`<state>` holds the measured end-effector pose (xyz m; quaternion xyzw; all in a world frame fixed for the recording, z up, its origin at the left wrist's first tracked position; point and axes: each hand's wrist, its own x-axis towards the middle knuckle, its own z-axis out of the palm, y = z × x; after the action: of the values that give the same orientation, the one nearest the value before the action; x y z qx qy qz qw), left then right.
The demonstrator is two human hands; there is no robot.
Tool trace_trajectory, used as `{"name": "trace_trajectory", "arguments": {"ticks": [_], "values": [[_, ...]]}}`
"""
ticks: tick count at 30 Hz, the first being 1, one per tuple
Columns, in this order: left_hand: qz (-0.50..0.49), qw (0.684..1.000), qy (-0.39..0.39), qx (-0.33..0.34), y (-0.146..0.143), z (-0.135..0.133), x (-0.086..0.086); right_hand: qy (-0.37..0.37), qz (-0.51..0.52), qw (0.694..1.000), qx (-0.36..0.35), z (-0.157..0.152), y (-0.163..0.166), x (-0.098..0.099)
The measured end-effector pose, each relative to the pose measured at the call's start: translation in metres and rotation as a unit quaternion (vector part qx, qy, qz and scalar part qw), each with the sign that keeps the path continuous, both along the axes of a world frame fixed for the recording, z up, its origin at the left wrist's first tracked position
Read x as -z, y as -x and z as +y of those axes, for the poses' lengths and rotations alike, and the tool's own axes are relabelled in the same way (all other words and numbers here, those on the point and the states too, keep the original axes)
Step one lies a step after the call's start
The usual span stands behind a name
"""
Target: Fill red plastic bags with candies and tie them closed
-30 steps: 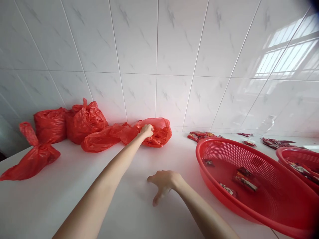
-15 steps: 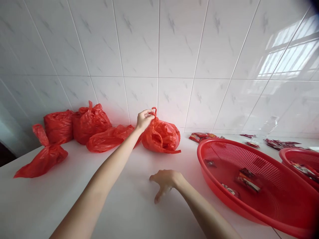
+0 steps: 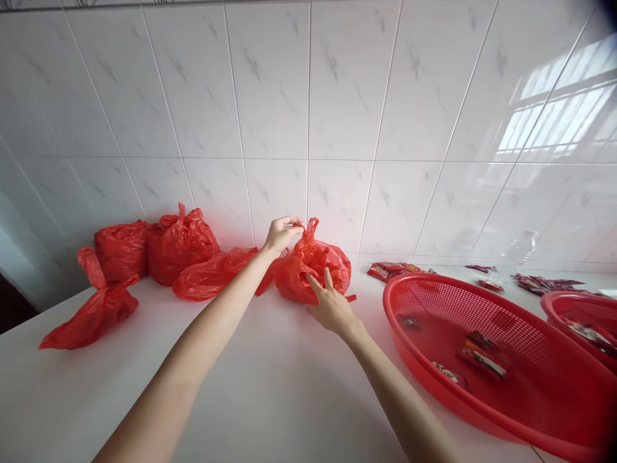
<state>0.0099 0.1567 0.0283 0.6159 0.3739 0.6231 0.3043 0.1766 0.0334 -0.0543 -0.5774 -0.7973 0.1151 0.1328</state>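
A filled red plastic bag (image 3: 332, 263) stands on the white counter (image 3: 270, 379) by the tiled wall. My left hand (image 3: 281, 233) is closed in a pinch on the bag's top handle and holds it upright. My right hand (image 3: 330, 304) is stretched out with its fingers spread, and the fingertips touch the bag's front. To the right lies a big red mesh basket (image 3: 506, 411) with a few red snack packets (image 3: 484, 354) in it.
Several other red bags (image 3: 180, 247) sit at the left along the wall, one knotted bag (image 3: 91, 308) nearer the counter's edge. Loose red packets (image 3: 390, 270) lie behind the basket. A second red basket (image 3: 583, 321) shows at the far right.
My left hand lifted the bag upright from the pile and drew it a little right. My right hand left the counter and reached forward to touch the bag.
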Motion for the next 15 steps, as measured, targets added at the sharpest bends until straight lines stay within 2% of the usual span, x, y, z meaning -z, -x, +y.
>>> {"name": "trace_trajectory", "arguments": {"ticks": [3, 6, 10, 15], "values": [[-0.004, 0.999, -0.013, 0.048, -0.01, -0.017, -0.013, 0.004, -0.031, 0.999, 0.024, 0.024, 0.026, 0.016], [-0.024, 0.994, -0.045, 0.096, -0.015, -0.037, -0.027, -0.009, -0.029, 0.998, 0.047, 0.048, 0.045, 0.022], [-0.106, 0.977, -0.102, 0.154, -0.009, -0.064, -0.05, -0.009, -0.02, 1.0, 0.013, 0.073, 0.055, 0.016], [-0.197, 0.961, -0.127, 0.144, 0.012, -0.1, -0.071, 0.001, -0.014, 0.999, -0.029, 0.095, 0.057, 0.006]]}}
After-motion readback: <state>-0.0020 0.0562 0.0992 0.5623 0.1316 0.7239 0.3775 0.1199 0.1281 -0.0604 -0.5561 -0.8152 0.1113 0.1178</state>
